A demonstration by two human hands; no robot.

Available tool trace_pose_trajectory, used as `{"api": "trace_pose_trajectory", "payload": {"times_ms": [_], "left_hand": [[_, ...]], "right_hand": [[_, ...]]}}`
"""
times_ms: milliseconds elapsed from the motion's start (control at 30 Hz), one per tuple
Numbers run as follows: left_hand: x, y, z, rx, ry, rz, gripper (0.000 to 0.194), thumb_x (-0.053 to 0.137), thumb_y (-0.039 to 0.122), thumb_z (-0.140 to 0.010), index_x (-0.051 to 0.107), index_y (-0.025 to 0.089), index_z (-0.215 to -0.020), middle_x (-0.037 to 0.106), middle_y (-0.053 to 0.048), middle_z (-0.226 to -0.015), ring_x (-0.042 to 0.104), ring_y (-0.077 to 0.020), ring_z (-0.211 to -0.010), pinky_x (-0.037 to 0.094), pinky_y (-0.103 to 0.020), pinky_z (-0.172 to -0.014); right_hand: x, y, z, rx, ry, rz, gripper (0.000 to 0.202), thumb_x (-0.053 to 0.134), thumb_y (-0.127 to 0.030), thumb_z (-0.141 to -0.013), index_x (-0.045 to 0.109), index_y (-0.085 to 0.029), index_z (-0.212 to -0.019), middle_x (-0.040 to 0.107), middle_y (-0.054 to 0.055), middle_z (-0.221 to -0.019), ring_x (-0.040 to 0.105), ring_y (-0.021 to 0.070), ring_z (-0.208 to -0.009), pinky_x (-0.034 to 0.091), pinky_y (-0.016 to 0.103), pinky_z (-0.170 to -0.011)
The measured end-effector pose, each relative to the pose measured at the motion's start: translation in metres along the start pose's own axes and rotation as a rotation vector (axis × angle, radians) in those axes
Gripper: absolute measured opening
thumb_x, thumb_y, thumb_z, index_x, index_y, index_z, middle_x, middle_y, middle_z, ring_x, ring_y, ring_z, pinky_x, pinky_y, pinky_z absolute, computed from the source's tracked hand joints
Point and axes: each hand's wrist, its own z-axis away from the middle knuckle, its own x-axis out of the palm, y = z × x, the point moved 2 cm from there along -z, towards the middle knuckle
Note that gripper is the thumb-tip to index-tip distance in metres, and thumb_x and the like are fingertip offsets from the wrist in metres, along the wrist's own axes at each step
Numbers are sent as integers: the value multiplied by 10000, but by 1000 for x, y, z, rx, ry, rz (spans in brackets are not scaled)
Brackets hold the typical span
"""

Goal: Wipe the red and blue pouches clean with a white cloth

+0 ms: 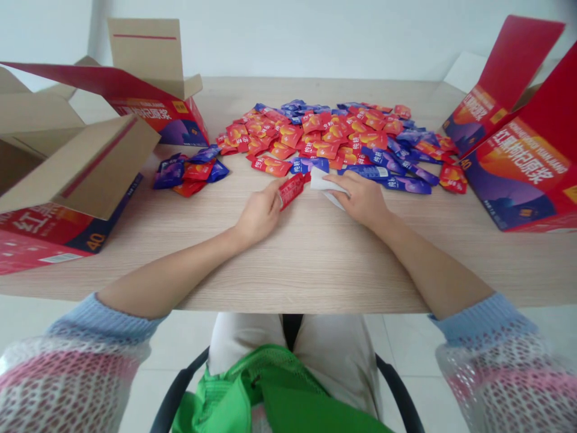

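My left hand (260, 215) is closed around a red sachet (291, 191), whose printed back faces up over the table. In my right hand (360, 198) is a folded white tissue (323, 183), pinched between thumb and fingers. The tissue meets the sachet's far end, covering part of it. Just beyond both hands spreads a large heap of red sachets (311, 132), with purple-blue sachets (408, 183) mixed in, mostly on the right side. A smaller pile of purple and red sachets (192, 170) lies to the left of my left hand.
At the left stand two open cartons, the nearer carton (67, 222) with its flaps spread toward the middle and the farther carton (157, 120) behind it. Two more red cartons (523, 168) stand at the right. The table's front edge (297, 311) runs above my lap.
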Motion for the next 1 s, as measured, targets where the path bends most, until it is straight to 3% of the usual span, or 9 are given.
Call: {"api": "trace_pose_trajectory", "payload": {"times_ms": [133,200,400,567,833,1000], "left_hand": [[3,-13,-5,-461,132,585,363,418,129,-949,580,110,-1274,707,-108,-991,698,-220,-839,589,-436,-802],[11,-13,-6,-597,151,787,336,431,98,-939,589,100,-1236,704,-97,-896,693,-198,-709,616,-417,-682],[27,1,-5,-540,-36,1058,346,440,-24,-836,695,62,-1054,732,-106,-834,685,-167,-652,600,-297,-655],[24,-1,-5,-605,-126,1191,354,475,-25,-755,718,12,-1010,742,-145,-827,706,-209,-697,588,-317,-726],[17,-3,-3,-663,-272,1225,463,408,-35,-832,623,50,-1233,736,-155,-978,719,-203,-773,582,-343,-762],[16,-5,-1,-667,-245,1183,422,405,21,-889,614,46,-1255,724,-174,-1046,719,-207,-854,556,-371,-873]], "right_hand": [[-2,-24,1,-66,12,16,400,443,-384,-988,609,-225,-1315,658,92,-1089,612,216,-962,452,297,-778],[1,-37,4,-104,-28,16,374,461,-321,-982,606,-240,-1317,658,82,-1073,607,211,-971,453,293,-772],[7,-67,13,-107,-107,-4,393,504,-207,-944,611,-253,-1319,657,79,-1087,606,203,-948,454,282,-715],[5,-81,18,-157,-108,-49,424,508,-163,-926,614,-288,-1317,660,57,-1026,599,176,-880,448,271,-684],[10,-55,11,-27,-177,5,421,516,-247,-937,586,-306,-1348,644,65,-1144,610,202,-911,446,284,-662],[9,-34,10,80,-181,93,376,479,-362,-965,624,-303,-1307,669,69,-1035,620,209,-839,397,299,-588]]}}
